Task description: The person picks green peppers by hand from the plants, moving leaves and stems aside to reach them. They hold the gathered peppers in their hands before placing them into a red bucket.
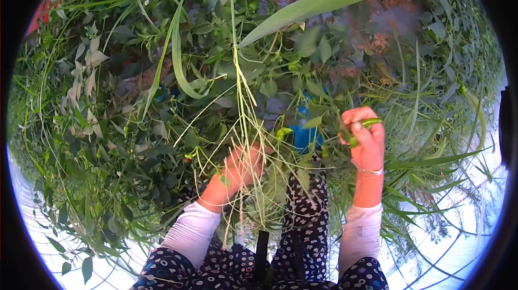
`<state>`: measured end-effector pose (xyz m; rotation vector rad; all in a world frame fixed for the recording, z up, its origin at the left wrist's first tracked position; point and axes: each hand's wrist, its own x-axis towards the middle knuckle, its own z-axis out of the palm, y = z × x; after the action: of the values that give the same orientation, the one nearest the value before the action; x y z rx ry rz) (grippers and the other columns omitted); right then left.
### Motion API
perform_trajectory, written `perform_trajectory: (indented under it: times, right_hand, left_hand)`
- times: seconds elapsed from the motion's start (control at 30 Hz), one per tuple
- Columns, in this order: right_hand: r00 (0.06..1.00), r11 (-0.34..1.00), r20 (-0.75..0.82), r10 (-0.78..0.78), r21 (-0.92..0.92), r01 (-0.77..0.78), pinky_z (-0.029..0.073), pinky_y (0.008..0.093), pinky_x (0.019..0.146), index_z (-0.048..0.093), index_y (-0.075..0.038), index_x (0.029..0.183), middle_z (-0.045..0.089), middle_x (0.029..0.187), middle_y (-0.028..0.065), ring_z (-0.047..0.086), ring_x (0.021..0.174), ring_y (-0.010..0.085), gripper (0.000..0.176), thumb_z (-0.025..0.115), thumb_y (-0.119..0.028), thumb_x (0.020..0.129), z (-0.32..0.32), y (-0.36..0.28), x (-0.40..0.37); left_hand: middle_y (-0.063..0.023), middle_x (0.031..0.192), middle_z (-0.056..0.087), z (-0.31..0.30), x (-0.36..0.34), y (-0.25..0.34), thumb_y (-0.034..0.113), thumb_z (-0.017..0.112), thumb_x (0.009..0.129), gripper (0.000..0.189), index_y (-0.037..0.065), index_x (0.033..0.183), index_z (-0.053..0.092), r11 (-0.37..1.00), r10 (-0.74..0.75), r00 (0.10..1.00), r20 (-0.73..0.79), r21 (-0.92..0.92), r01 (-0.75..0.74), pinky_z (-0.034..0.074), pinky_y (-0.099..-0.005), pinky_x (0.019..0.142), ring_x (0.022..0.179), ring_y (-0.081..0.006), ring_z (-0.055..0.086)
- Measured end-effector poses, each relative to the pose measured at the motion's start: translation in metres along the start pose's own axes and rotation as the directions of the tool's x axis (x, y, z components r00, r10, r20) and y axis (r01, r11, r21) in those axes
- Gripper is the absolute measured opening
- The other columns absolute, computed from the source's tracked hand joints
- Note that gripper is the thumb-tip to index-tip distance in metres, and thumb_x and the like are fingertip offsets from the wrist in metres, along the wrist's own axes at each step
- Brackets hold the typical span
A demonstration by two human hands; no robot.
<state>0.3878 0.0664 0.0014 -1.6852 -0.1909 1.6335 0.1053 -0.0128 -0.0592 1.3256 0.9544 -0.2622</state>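
2 hands in view. Your right hand (368, 140) is clenched on 1 green chili (371, 123). Your left hand (244, 165) sits among grass stems (244, 107) - can't tell its grip.

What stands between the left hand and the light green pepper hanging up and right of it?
Mainly thin pale green grass stalks hang across the left hand and the gap to the light green pepper; leaves crowd there too.

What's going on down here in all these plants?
A person is bent over a thick tangle of green plants. Their right hand pinches a green pepper among the leaves. The left hand is pushed in among the grass stalks; how it grips is hidden.
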Motion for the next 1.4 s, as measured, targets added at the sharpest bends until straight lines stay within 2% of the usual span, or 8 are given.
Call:
perform_trajectory:
  times: [0.23,0.43,0.57,0.8,1.03,1.17,1.33,1.4]
  right_hand:
    - [0.998,0.958,-0.067,0.005,-0.287,-0.024,0.036,0.0207,0.050,0.059,-0.010,0.098,0.060,0.090,0.0027,0.058,0.068,0.0132,0.024,0.064,-0.027,0.081,-0.009,-0.040,0.100]
    - [0.872,-0.159,0.040,0.488,-0.978,0.134,0.046,0.0400,0.082,0.067,0.001,0.086,0.064,0.094,0.0219,0.061,0.087,0.0374,0.070,0.059,-0.066,0.069,0.070,0.018,0.180]
    - [0.750,-0.377,-0.079,0.657,-0.896,0.235,0.049,0.0386,0.085,0.066,-0.008,0.105,0.064,0.110,0.0090,0.061,0.100,0.0295,0.057,0.070,-0.049,0.066,0.099,0.025,0.165]
    - [0.841,0.124,0.506,0.191,-0.862,0.491,0.049,0.0405,0.074,0.064,-0.004,0.092,0.063,0.078,0.0199,0.061,0.079,0.0356,0.036,0.066,-0.023,0.060,0.085,0.017,0.113]
    - [0.904,0.568,0.309,0.297,-0.818,0.092,0.048,0.0320,0.062,0.059,-0.002,0.080,0.063,0.074,0.0116,0.058,0.062,0.0233,0.020,0.067,-0.015,0.067,0.045,-0.011,0.048]
    - [0.946,0.963,0.247,0.210,-0.220,-0.156,0.046,0.0240,0.058,0.058,-0.005,0.084,0.062,0.084,0.0093,0.055,0.062,0.0138,0.007,0.060,-0.005,0.077,0.051,-0.058,-0.013]
    - [0.935,0.910,0.350,-0.053,0.403,-0.099,0.047,0.0264,0.060,0.055,-0.004,0.089,0.060,0.079,0.0106,0.058,0.069,0.0165,0.012,0.059,-0.005,0.077,0.100,-0.093,-0.092]
    - [0.942,0.986,0.325,-0.082,0.167,0.028,0.046,0.0268,0.064,0.055,-0.004,0.084,0.060,0.078,0.0052,0.057,0.070,0.0147,0.009,0.061,-0.008,0.077,0.131,-0.110,-0.128]
  left_hand:
    - [-0.0211,0.090,0.062,-0.004,0.001,0.006,-0.003,0.058,0.067,0.035,0.002,0.101,0.061,0.983,0.059,0.990,-0.130,-0.167,-0.081,0.049,-0.0429,0.076,0.085,-0.0373,0.061]
    - [-0.0189,0.091,0.062,-0.008,0.002,0.006,0.002,0.056,0.071,0.035,0.004,0.107,0.058,0.986,-0.002,1.000,-0.027,-0.169,-0.002,0.050,-0.0416,0.072,0.084,-0.0348,0.061]
    - [-0.0164,0.094,0.062,-0.011,0.000,0.009,0.008,0.055,0.078,0.036,0.008,0.113,0.054,0.997,0.032,0.999,-0.011,-0.072,-0.032,0.050,-0.0400,0.073,0.086,-0.0315,0.061]
    - [-0.0110,0.108,0.061,-0.018,-0.002,0.016,0.019,0.055,0.085,0.036,0.014,0.120,0.053,0.983,0.080,0.991,-0.109,0.171,-0.061,0.048,-0.0398,0.082,0.099,-0.0276,0.058]
    - [-0.0147,0.103,0.062,-0.067,-0.034,0.042,-0.001,0.061,0.073,0.037,0.007,0.109,0.060,0.977,0.107,0.858,-0.502,-0.108,-0.185,0.048,-0.0343,0.084,0.095,-0.0267,0.060]
    - [-0.0086,0.098,0.064,-0.095,-0.087,0.070,-0.001,0.057,0.080,0.037,0.006,0.116,0.057,0.509,-0.407,0.819,-0.405,-0.845,-0.164,0.048,-0.0291,0.074,0.089,-0.0178,0.059]
    - [-0.0104,0.098,0.065,-0.118,-0.133,0.147,0.002,0.057,0.080,0.035,0.006,0.114,0.057,-0.086,-0.196,0.956,-0.217,-0.968,-0.237,0.048,-0.0292,0.063,0.084,-0.0204,0.061]
    - [-0.0119,0.103,0.064,-0.115,-0.140,0.189,0.004,0.056,0.079,0.039,0.006,0.117,0.054,-0.204,-0.169,0.972,-0.161,-0.960,-0.194,0.048,-0.0301,0.063,0.085,-0.0231,0.062]
